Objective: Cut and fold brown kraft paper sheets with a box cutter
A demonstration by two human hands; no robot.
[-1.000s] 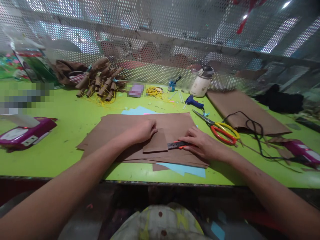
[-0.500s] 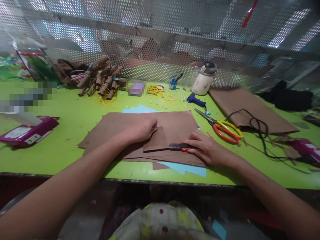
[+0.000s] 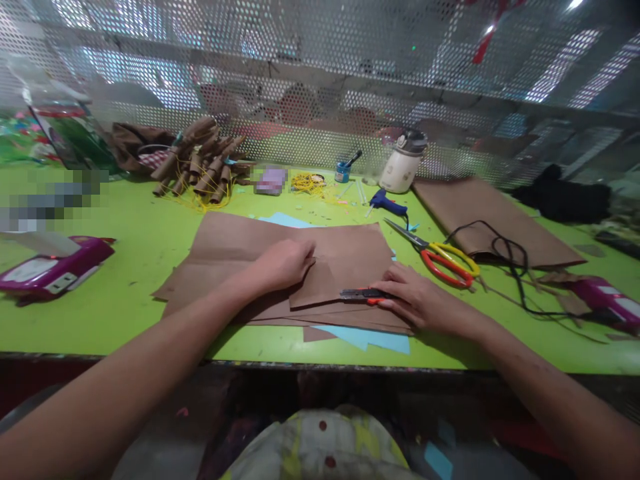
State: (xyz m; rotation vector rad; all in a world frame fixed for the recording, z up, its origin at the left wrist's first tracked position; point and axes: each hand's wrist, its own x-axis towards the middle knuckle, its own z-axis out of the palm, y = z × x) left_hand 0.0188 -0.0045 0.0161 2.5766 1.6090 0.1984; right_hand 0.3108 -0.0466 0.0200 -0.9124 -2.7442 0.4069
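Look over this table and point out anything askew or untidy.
The brown paper lies in an uneven stack with its edges misaligned, and blue paper juts out crookedly from beneath. A black cord trails in loose loops near the scissors. Farther back, yellow string sits tangled.

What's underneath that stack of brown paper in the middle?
Light-blue paper pokes out at the near and far edges, and a brown piece at the near one. The stack hides the rest.
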